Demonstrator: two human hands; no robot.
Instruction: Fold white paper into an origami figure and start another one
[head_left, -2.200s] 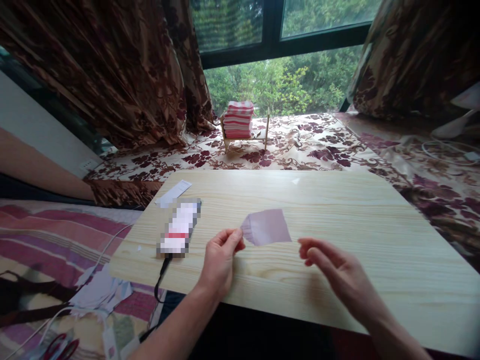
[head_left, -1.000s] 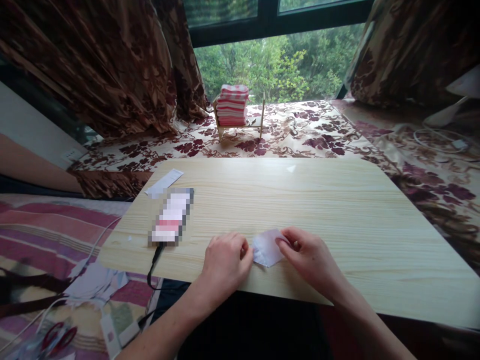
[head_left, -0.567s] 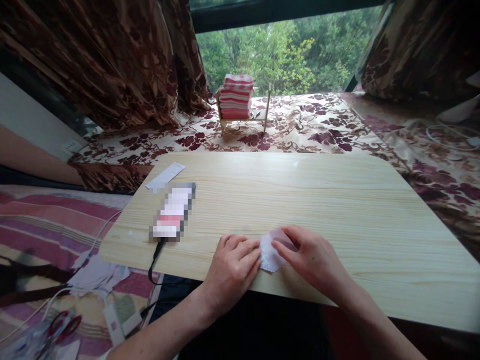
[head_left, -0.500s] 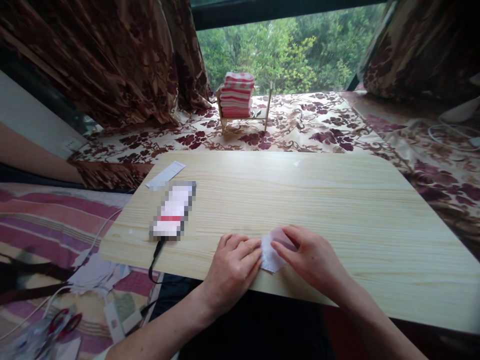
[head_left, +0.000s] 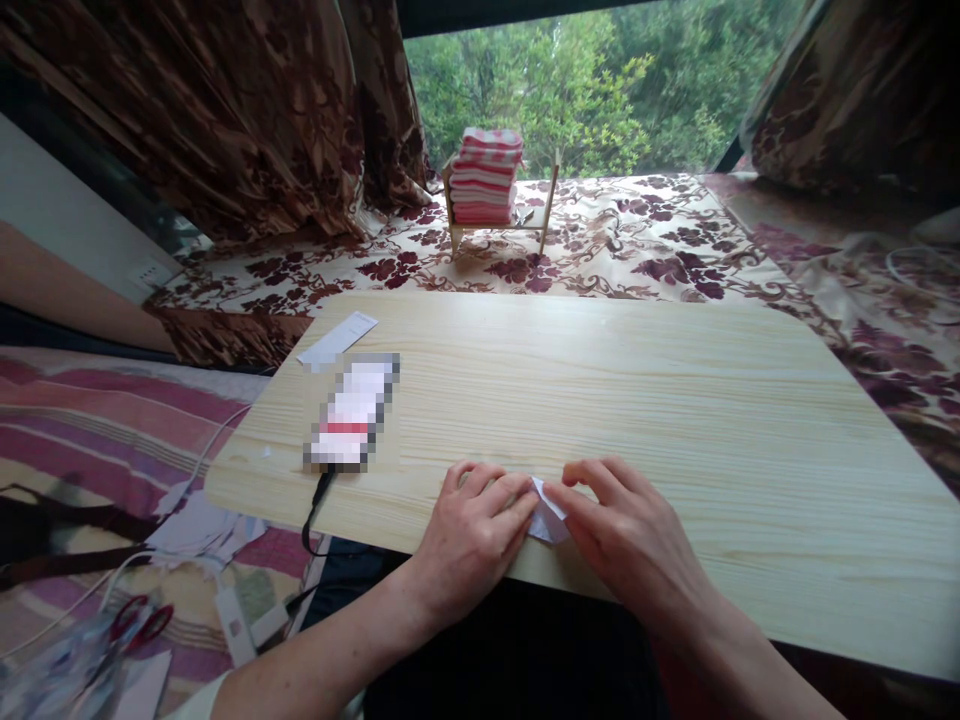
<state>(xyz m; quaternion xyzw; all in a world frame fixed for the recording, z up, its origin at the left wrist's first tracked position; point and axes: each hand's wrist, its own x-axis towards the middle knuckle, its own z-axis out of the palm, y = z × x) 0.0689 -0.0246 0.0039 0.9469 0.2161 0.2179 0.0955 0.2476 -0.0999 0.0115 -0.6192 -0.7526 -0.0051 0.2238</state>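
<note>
Holding the paper (head_left: 547, 528), partly folded but not yet flat, in my right hand (head_left: 626, 525) near the six o'clock edge of the table (head_left: 675, 400), I cover its nine o'clock side with my left hand (head_left: 480, 522), grip hidden.

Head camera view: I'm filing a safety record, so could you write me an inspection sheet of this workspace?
Surface: pale wood-grain table, rounded corners.
Work things: small paper by the near edge, partly hidden.
Clutter: pixelated device and paper strip on the table's left; red-handled scissors on striped bedding.
Hands: left hand and right hand both touch the paper; whether either grips it is unclear.
Cables: white cable left of the table; black strap or cable at the device's near end.
Surroundings: floral curtains, window, pink-and-white cloth stack on a small stand.
</note>
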